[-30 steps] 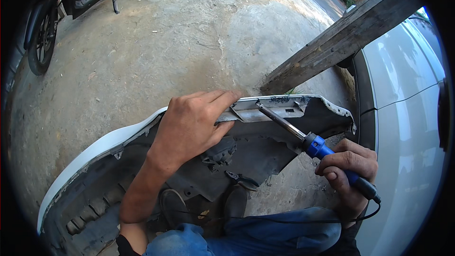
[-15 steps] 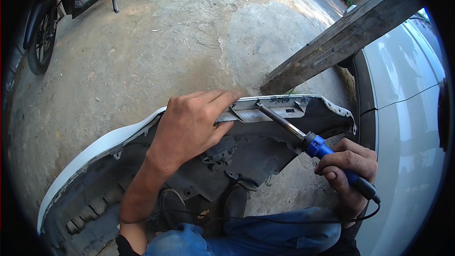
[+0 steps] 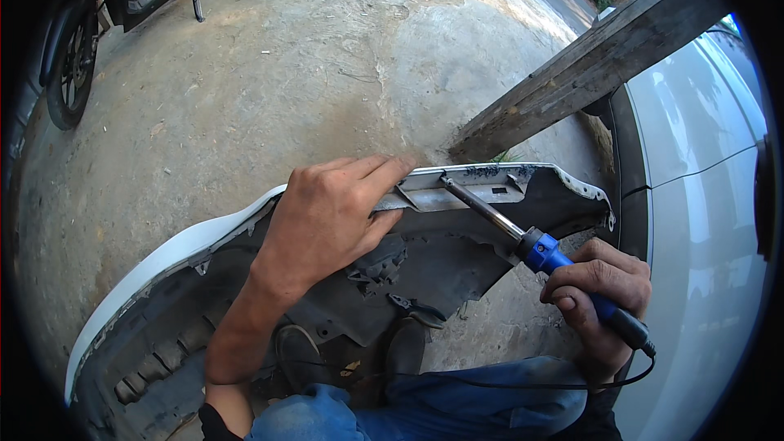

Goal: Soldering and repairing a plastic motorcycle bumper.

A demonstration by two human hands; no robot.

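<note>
A long curved car bumper, white outside and dark inside, lies in front of me with its inner side showing. My left hand grips its upper edge, fingers over the rim and thumb on the inner side. In my right hand is a blue-handled soldering iron, its metal shaft slanting up and left. The iron's tip touches the inner side of the white edge, right of my left hand. Dark, rough marks run along that edge just right of the tip. A black cord trails from the handle across my knees.
Pliers lie between the bumper and my right shoe. A leaning post rises behind the bumper's right end. Beside me on the right stands a light-coloured car. A motorbike is parked at the far left on concrete.
</note>
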